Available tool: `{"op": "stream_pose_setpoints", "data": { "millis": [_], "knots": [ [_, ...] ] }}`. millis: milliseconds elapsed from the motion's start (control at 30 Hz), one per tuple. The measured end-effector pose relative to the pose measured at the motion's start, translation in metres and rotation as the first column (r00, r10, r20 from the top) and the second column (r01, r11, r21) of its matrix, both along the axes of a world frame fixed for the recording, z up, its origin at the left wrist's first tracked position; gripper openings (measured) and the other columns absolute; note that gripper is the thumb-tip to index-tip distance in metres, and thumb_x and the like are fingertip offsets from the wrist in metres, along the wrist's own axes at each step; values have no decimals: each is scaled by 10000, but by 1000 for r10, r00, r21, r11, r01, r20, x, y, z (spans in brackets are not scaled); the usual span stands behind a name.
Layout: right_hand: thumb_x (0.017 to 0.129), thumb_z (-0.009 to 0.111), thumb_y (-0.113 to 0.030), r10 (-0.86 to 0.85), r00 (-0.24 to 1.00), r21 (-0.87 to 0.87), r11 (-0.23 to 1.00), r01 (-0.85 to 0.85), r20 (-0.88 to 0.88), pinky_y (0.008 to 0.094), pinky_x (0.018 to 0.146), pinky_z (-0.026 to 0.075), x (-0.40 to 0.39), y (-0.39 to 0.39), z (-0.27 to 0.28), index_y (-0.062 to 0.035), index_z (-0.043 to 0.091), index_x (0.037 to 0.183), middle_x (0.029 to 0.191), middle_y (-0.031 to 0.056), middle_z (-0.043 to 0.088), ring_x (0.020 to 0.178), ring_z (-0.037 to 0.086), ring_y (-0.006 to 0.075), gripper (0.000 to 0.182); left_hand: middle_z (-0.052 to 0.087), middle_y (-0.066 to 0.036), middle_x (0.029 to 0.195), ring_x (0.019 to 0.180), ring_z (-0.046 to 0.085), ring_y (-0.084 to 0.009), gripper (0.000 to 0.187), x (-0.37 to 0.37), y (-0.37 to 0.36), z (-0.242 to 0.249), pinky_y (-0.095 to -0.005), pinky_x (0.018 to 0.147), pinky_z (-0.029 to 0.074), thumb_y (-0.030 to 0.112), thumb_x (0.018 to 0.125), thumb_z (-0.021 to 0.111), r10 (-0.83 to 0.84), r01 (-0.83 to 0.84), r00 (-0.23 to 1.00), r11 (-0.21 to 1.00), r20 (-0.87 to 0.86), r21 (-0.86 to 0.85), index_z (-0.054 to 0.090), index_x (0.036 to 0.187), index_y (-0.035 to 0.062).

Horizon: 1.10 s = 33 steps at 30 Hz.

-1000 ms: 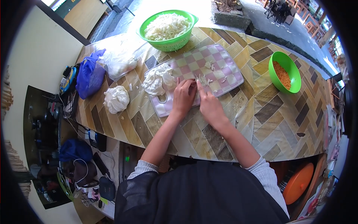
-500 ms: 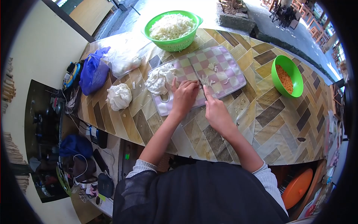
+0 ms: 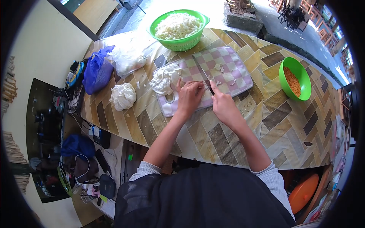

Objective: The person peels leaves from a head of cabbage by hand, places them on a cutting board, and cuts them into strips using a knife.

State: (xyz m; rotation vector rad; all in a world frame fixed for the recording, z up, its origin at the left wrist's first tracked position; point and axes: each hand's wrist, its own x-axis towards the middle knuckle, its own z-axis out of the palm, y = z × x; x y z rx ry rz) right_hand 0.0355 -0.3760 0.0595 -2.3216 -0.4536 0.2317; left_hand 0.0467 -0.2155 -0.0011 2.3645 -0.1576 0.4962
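A pink and white checkered cutting board point(image 3: 228, 85) lies on the table. My right hand point(image 3: 223, 103) is wrapped round the handle of a knife point(image 3: 199, 67), whose blade points away from me over the board. Just left of the knife, my left hand point(image 3: 190, 95) has its fingers bent together on the board; what they press on is too small to make out. White shreds point(image 3: 219, 67) are scattered right of the blade. A crumpled white cloth or bag point(image 3: 165, 78) covers the board's left end.
A green colander point(image 3: 178, 45) of white shreds stands beyond the board. At the right is a green bowl point(image 3: 305, 78) with orange crumbs. A white bundle point(image 3: 122, 97), a blue bag point(image 3: 97, 72) and a clear bag point(image 3: 128, 62) sit at the left of the patterned table point(image 3: 281, 117).
My right hand and the knife have shifted slightly to the right, with the blade now more tilted and apart from the spot it was cutting. The whole view has moved a little.
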Motion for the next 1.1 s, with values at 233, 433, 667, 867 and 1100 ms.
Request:
{"op": "stream_pose_setpoints", "data": {
  "millis": [233, 433, 667, 867, 1100],
  "knots": [
    [916, 478, -46, -17, 998, -45, 999, 20, 62, 518, 764, 483, -21, 4, -22, 4, 344, 1442, 913, 321, 622, 851, 617, 465, 546, 722, -59, 1016, 1027, 645, -222, 114, -1, -1, -1, -530, 1125, 168, 177, 847, 673, -2, 2, 1000, 1000, -1, -19, 717, 896, 85],
    [910, 477, -40, -51, 996, -219, 974, 66, 74, 514, 771, 500, -18, 20, -36, -16, 294, 1473, 1009, 313, 619, 873, 623, 458, 592, 707, -59, 1031, 1034, 635, -215, 125, -2, -1, -5, -524, 1127, 159, 167, 860, 654, 1, -3, 998, 999, 56, 39, 715, 933, 86],
    [919, 472, -64, 25, 1000, -25, 999, -25, 18, 522, 770, 495, 3, 4, -8, 14, 314, 1454, 877, 330, 625, 856, 631, 465, 563, 707, -14, 1027, 1047, 629, -198, 122, -5, 0, -2, -543, 1126, 142, 175, 867, 653, 27, -30, 999, 994, 28, 102, 717, 943, 104],
    [932, 465, -76, 0, 1000, -52, 999, 1, 18, 523, 766, 498, -16, 7, -16, -20, 299, 1470, 890, 319, 628, 845, 632, 469, 566, 714, -9, 1011, 1061, 628, -188, 113, -5, 0, -2, -551, 1123, 138, 173, 866, 649, 28, -31, 999, 996, 47, 82, 717, 931, 110],
    [913, 472, -58, 3, 992, -184, 983, 20, 124, 519, 765, 506, -14, 15, -44, -29, 291, 1479, 907, 305, 630, 821, 635, 474, 594, 717, -11, 1000, 1061, 631, -191, 99, -4, 1, -7, -555, 1115, 154, 176, 864, 652, 28, -32, 999, 996, 39, 85, 709, 910, 108]
  ]
}}
